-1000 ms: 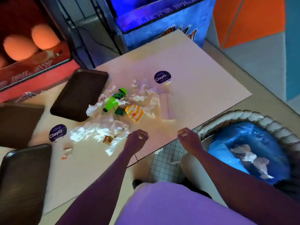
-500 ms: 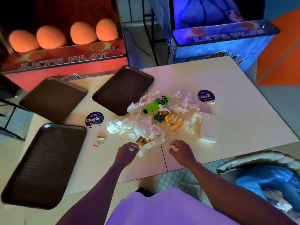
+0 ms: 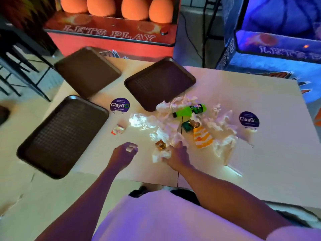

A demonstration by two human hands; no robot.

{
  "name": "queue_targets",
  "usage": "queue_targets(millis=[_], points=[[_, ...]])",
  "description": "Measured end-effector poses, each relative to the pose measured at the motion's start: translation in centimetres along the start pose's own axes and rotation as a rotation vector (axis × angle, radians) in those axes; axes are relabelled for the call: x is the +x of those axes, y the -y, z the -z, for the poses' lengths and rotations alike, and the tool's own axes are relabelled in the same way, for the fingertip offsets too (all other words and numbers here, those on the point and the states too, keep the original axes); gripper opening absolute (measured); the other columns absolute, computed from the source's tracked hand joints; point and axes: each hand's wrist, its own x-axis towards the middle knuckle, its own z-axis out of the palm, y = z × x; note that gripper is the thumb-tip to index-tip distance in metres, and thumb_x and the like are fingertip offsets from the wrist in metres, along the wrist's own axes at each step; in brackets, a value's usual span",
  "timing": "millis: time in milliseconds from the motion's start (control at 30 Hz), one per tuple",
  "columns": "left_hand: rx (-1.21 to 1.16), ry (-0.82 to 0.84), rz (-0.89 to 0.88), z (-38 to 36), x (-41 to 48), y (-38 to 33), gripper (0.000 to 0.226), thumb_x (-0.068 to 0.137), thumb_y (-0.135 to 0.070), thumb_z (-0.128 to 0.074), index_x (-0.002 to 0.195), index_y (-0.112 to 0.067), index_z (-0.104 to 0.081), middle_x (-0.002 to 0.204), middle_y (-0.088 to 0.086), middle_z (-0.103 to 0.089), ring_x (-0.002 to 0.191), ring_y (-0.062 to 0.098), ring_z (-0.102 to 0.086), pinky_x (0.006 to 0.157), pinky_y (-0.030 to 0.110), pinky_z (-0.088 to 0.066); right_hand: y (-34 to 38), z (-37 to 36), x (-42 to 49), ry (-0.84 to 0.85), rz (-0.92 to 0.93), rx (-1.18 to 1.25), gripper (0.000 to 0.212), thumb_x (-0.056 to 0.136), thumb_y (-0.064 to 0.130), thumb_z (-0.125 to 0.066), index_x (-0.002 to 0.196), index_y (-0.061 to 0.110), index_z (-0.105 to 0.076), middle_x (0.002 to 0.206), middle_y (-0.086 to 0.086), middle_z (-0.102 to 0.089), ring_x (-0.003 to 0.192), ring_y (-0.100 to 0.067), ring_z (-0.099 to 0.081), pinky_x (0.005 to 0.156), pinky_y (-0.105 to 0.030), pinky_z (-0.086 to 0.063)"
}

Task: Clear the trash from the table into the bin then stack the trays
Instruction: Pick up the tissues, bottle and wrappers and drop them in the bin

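Note:
A heap of trash lies mid-table: crumpled white napkins (image 3: 175,124), a green soda bottle (image 3: 188,110) on its side, a yellow striped paper pouch (image 3: 202,140), a dark green packet (image 3: 186,126) and a small golden wrapper (image 3: 160,145). A small red-and-white sachet (image 3: 117,129) lies apart to the left. My right hand (image 3: 176,154) closes on a white napkin (image 3: 159,156) at the near edge of the heap. My left hand (image 3: 123,154) hovers left of it, loosely fisted, seemingly with nothing in it. Three dark brown trays sit at near left (image 3: 60,136), far left (image 3: 86,70) and centre back (image 3: 159,82).
The table (image 3: 269,153) carries two round purple ClayGo stickers (image 3: 119,105) (image 3: 248,119). A red arcade machine (image 3: 111,33) with orange balls and a blue one (image 3: 278,49) stand behind the table. Black chair legs (image 3: 19,66) are at far left. The bin is out of view.
The view swung left, away from the bin at the right. Both hands moved forward over the table, and my right hand came down onto a napkin at the heap's near edge.

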Motion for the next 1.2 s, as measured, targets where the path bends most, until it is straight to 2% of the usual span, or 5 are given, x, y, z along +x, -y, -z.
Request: queue_targets(millis=[367, 567, 833, 1067, 1200], points=[[-0.13, -0.191, 0.224, -4.5, -7.7, 0.9, 0.009, 0.094, -0.029, -0.073, 0.1, -0.033, -0.077, 0.087, -0.011, -0.078, 0.08, 0.001, -0.072, 0.078, 0.023, -0.05, -2.4, -1.4, 1.2, -0.056, 0.165, -0.148, 0.04, 0.079, 0.047, -0.075, 0.115, 0.031, -0.066, 0.126, -0.009, -0.045, 0.114, -0.036, -0.044, 0.087, -0.043, -0.054], [-0.185, -0.209, 0.255, -7.4, -9.2, 0.4, 0.008, 0.093, -0.027, -0.074, 0.099, -0.03, -0.078, 0.086, -0.01, -0.078, 0.079, 0.003, -0.074, 0.078, 0.023, -0.053, -5.0, -0.5, 1.2, -0.032, 0.152, 0.005, 0.025, 0.084, 0.018, -0.068, 0.107, 0.012, -0.061, 0.125, -0.012, -0.047, 0.1, -0.035, -0.059, 0.075, -0.038, -0.053], [-0.165, -0.216, 0.2, -6.2, -6.8, -2.4, 0.009, 0.093, -0.027, -0.073, 0.098, -0.034, -0.077, 0.087, -0.012, -0.077, 0.073, -0.006, -0.07, 0.069, 0.01, -0.047, -7.8, 2.1, 1.6, -0.096, 0.169, 0.169, 0.022, 0.086, 0.005, -0.061, 0.101, 0.015, -0.073, 0.101, -0.011, -0.068, 0.095, -0.031, -0.065, 0.081, -0.034, -0.053], [-0.076, -0.131, 0.092, -2.0, -0.9, -3.0, 0.016, 0.094, -0.029, -0.07, 0.11, -0.029, -0.075, 0.107, -0.009, -0.077, 0.086, 0.004, -0.073, 0.087, 0.025, -0.056, -7.9, 2.5, 1.5, -0.134, 0.062, 0.218, 0.025, 0.089, 0.007, -0.058, 0.105, 0.01, -0.077, 0.104, -0.012, -0.073, 0.1, -0.031, -0.068, 0.085, -0.037, -0.055], [0.069, -0.094, 0.0, 0.3, 3.8, -2.4, 0.031, 0.094, -0.035, -0.071, 0.125, -0.028, -0.069, 0.132, -0.001, -0.066, 0.112, 0.016, -0.066, 0.096, 0.031, -0.051, -7.8, 1.4, 1.5, -0.093, -0.026, 0.261, 0.037, 0.085, 0.023, -0.053, 0.111, 0.01, -0.076, 0.107, -0.012, -0.073, 0.099, -0.026, -0.068, 0.087, -0.033, -0.053]])
